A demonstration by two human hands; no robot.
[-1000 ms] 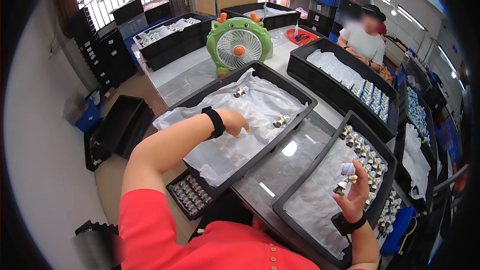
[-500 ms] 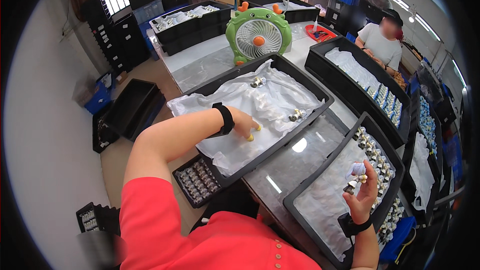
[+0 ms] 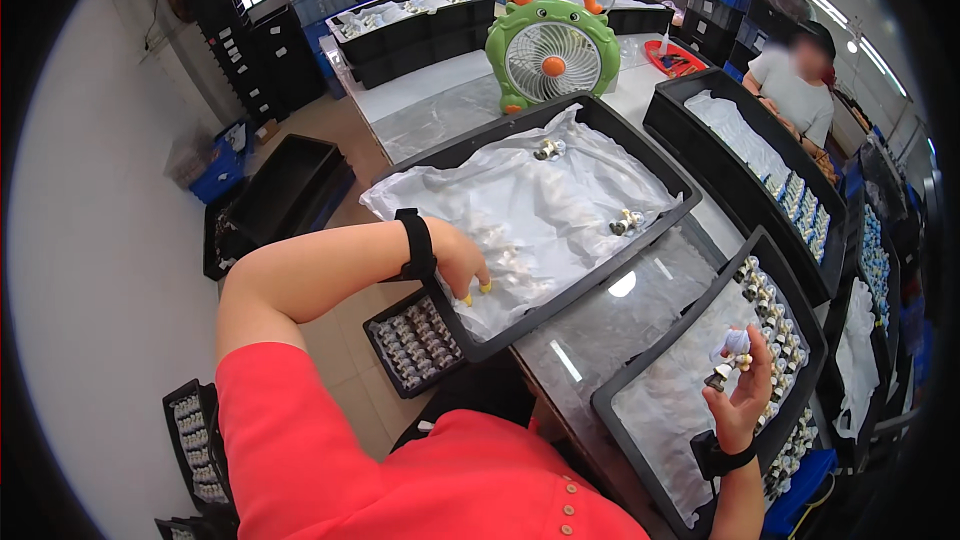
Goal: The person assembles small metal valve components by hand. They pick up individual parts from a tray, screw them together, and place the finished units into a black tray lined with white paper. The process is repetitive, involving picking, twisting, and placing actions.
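My right hand (image 3: 745,390) holds up a small figurine (image 3: 733,358), white and gold with a pale purple top and a dark base, between thumb and fingers. Below it is a black tray (image 3: 625,430) with rows of similar figurines (image 3: 775,315) along its right side. My left hand (image 3: 455,258), yellow covers on two fingertips, reaches down onto the white plastic sheet (image 3: 590,175) lining a larger black tray (image 3: 560,298). Its fingers point down, slightly apart, at the sheet's near left part; nothing shows between them. Two figurines (image 3: 549,149) (image 3: 627,222) lie on that sheet, and blurred shapes show beneath it.
A green cartoon-shaped fan (image 3: 553,55) stands behind the large tray. A black tray of blue-and-white pieces (image 3: 800,210) sits to the right, with a seated person (image 3: 795,90) beyond it. Lower left is a small tray of figurines (image 3: 415,340). Empty-looking black crates (image 3: 290,195) rest on the floor.
My left hand has slid over the sheet toward the tray's near left corner. My right hand still holds the figurine in about the same place. The whole view has shifted slightly.
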